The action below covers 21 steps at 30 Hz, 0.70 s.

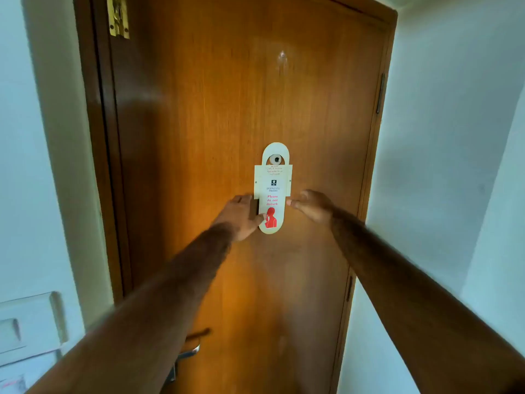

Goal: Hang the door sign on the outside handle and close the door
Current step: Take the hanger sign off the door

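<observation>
A cream door sign (273, 183) with red "Please do not disturb" lettering hangs by its loop on a small round peg (275, 159) in the middle of a shut brown wooden door (216, 115). My left hand (241, 216) grips the sign's lower left edge, thumb on its red figure. My right hand (311, 206) hovers at the sign's right edge, fingers apart, fingertips close to the card; whether they touch it is unclear. The metal door handle (186, 354) shows low on the left, partly hidden behind my left forearm.
A brass bolt (118, 17) sits at the top left of the door. Hinges (380, 93) run down the right side. Pale walls flank the frame. A light switch plate (31, 322) is on the left wall.
</observation>
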Motion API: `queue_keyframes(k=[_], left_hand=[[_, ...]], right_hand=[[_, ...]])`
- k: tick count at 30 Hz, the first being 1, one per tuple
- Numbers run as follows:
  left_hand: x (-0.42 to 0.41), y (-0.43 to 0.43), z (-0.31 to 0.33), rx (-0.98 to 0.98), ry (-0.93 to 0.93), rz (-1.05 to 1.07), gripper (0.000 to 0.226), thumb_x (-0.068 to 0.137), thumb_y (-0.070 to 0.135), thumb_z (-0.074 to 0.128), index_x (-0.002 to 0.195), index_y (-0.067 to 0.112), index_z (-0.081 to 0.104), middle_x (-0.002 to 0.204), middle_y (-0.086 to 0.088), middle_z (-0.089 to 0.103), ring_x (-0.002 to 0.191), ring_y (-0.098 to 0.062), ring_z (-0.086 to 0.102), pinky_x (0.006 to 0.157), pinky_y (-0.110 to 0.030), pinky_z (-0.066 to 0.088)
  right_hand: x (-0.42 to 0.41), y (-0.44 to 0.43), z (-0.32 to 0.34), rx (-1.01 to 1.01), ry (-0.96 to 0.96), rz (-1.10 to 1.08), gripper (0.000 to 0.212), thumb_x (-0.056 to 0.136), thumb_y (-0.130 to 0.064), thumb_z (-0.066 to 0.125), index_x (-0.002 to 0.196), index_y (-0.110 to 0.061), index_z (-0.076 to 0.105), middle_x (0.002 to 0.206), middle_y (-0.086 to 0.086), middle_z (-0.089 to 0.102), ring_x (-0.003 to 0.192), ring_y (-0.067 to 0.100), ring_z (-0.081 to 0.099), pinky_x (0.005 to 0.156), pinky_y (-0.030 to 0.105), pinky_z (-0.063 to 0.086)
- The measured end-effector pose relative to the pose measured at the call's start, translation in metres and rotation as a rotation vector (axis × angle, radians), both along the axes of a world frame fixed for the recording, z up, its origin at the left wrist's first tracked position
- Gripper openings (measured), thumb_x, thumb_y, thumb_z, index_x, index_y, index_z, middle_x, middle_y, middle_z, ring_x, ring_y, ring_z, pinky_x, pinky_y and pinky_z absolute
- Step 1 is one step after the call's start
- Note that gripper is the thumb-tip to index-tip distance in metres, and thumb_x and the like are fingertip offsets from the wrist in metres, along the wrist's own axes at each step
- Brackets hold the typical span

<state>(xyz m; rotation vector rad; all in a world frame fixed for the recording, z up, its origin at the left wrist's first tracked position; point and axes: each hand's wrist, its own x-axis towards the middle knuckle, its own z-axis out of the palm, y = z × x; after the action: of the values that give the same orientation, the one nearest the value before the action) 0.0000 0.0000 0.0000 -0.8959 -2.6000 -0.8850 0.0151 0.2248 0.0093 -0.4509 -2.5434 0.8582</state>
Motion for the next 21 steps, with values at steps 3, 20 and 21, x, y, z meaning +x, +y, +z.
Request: queue_keyframes(k=[3,20,21], left_hand=[[-0.009,0.017,-0.010,0.125,-0.143,-0.044,0.072,0.099,0.043,0.060,0.159,0.016,0.032,0.161,-0.005,0.039,0.147,-0.028,0.040,0.115,-0.039,0.040],[-0.071,0.085,-0.042,0.412,-0.329,-0.009,0.065,0.093,0.046,0.067,0.147,0.014,0.049,0.144,-0.006,0.055,0.129,-0.027,0.059,0.103,-0.045,0.056],[-0.072,0.087,-0.043,0.418,-0.328,-0.009,0.062,0.095,0.045,0.065,0.146,0.012,0.050,0.144,-0.007,0.056,0.129,-0.028,0.060,0.102,-0.043,0.056]], right_hand=[[-0.002,-0.007,-0.011,-0.173,0.016,0.030,0.055,0.095,-0.039,0.070,0.138,-0.011,0.051,0.127,0.003,0.057,0.107,0.021,0.059,0.086,0.029,0.041],[-0.062,0.001,-0.063,-0.572,0.228,0.130,0.035,0.093,-0.029,0.072,0.123,-0.012,0.069,0.115,0.000,0.074,0.105,0.017,0.068,0.077,0.022,0.054],[-0.063,0.002,-0.063,-0.579,0.234,0.133,0.033,0.094,-0.028,0.071,0.123,-0.012,0.069,0.115,0.000,0.074,0.105,0.016,0.068,0.076,0.022,0.053]])
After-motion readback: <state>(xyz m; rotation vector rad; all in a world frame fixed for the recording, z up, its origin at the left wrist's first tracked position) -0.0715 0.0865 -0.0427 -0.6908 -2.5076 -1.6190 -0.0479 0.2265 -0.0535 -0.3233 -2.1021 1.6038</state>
